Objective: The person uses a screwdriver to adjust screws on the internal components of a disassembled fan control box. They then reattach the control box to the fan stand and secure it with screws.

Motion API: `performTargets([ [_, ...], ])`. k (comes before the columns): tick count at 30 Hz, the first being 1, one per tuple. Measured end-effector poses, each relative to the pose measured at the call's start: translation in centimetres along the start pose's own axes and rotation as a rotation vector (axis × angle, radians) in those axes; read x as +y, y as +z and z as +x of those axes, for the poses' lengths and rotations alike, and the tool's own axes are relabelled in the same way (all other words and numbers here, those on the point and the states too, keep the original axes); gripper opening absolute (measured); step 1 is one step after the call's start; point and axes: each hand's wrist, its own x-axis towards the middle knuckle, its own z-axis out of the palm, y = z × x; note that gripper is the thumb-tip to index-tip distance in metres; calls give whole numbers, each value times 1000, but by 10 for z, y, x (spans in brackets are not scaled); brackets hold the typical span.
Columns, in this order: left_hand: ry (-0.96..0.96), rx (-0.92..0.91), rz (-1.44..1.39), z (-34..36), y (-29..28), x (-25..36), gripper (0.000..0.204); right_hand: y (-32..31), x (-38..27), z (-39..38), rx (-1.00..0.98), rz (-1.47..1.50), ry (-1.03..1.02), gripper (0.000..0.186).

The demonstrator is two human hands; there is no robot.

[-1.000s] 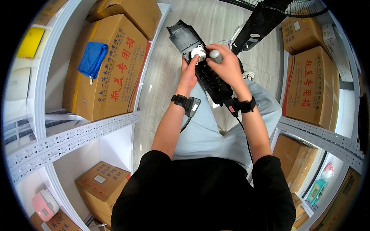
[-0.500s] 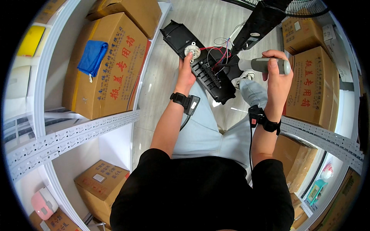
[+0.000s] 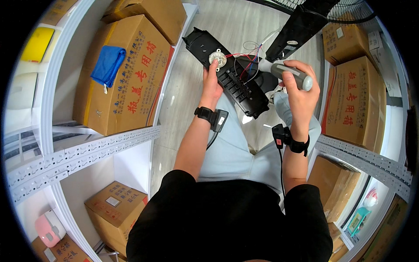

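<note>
Our right hand (image 3: 302, 98) shifts leftward, clasping the grey screwdriver (image 3: 290, 75); our left hand (image 3: 211, 87) clasps the black control panel (image 3: 201, 45); slipping could snag red wires (image 3: 238, 54), upper centre.

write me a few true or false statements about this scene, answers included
1. The right hand holds a gray-handled tool. True.
2. Only one hand is in use. False: the left hand holds the black panel.
3. The left thumb rests on a round pale part. True.
4. Everything pink is on the right. False: the pink and white object is at the lower left.
5. A blue cloth lies on a cardboard box. True.
</note>
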Motion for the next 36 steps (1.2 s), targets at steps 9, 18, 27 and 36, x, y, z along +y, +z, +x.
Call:
performTargets([
  [9,0,-39,89,2,-5,-7,47,14,10,-1,-48,-37,-69,26],
  [18,-22,-54,88,-2,0,-4,48,25,8,-5,-78,-105,-102,28],
  [27,-34,-50,84,1,-2,-7,47,34,11,-6,-101,-100,-141,28],
  [36,-16,-37,86,-5,6,-3,45,58,17,0,-193,-77,-106,28],
])
